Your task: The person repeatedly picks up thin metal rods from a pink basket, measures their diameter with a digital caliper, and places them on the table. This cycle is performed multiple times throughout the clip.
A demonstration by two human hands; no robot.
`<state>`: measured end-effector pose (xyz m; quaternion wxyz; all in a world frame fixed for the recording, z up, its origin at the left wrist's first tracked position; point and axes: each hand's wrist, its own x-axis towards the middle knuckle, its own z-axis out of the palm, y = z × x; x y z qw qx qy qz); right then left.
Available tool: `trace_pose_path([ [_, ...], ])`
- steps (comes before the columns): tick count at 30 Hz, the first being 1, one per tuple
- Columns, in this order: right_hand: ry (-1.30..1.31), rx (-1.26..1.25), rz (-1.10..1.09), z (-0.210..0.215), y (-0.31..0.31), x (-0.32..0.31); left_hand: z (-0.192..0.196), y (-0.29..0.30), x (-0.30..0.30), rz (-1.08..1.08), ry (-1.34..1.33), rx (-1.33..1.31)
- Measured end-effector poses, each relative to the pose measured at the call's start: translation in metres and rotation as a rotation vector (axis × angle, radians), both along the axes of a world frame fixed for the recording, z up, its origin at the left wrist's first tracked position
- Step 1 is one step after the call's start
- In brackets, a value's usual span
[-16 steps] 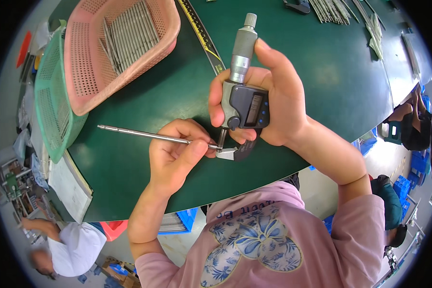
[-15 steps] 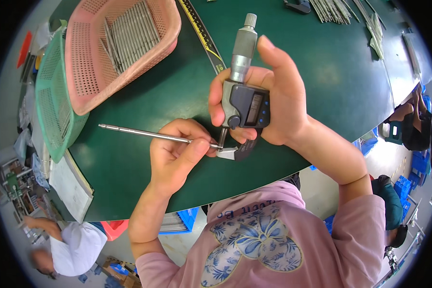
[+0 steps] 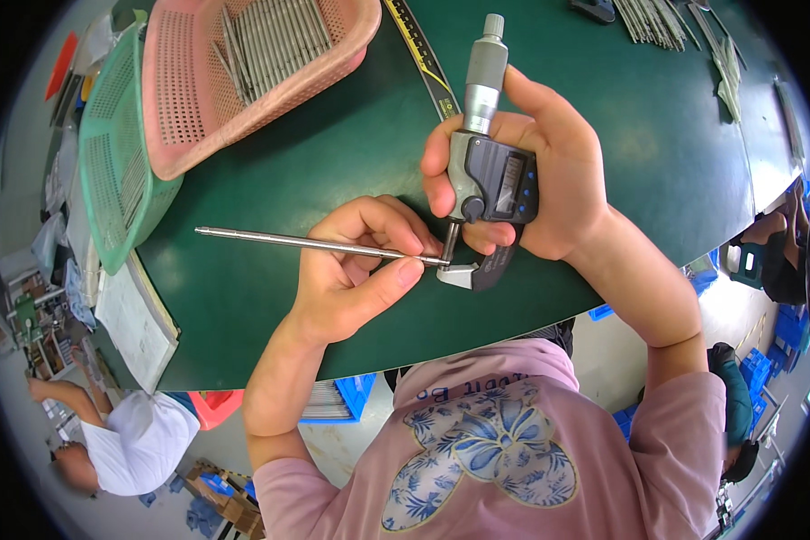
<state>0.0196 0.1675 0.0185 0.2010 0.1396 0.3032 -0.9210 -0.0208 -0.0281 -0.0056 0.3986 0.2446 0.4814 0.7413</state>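
Left hand (image 3: 355,270): grip pinched tight on thin silver metal rod (image 3: 306,241), its right tip set in the measuring gap of grey digital micrometer (image 3: 488,189). Right hand (image 3: 535,166): grip wrapped closed around micrometer body, above dark green table (image 3: 333,162).

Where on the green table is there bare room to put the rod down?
Bare green table lies right of the right hand, short of the rods at the far edge. Another free patch sits left of the left hand, under the rod and below the pink basket. The far left is crowded: green basket and booklet.
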Motion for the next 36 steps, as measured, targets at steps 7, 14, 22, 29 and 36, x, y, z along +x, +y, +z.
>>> trace_pose_path([
  [7, -0.013, 0.074, -0.009, 0.003, 0.000, 0.001, 0.000, 0.002, -0.001, 0.002, 0.032, -0.023],
  [14, 0.120, 0.201, -0.051, 0.005, -0.002, 0.001, 0.007, 0.002, 0.009, 0.056, 0.022, -0.139],
  [22, 0.127, 0.263, -0.060, 0.008, -0.004, 0.000, 0.006, 0.005, 0.011, 0.105, 0.031, -0.079],
  [29, 0.055, 0.256, -0.093, 0.005, -0.007, 0.001, 0.003, 0.003, 0.009, 0.080, -0.004, -0.069],
  [36, -0.004, 0.150, -0.077, 0.004, -0.006, 0.000, 0.004, 0.002, 0.009, 0.073, -0.058, -0.083],
])
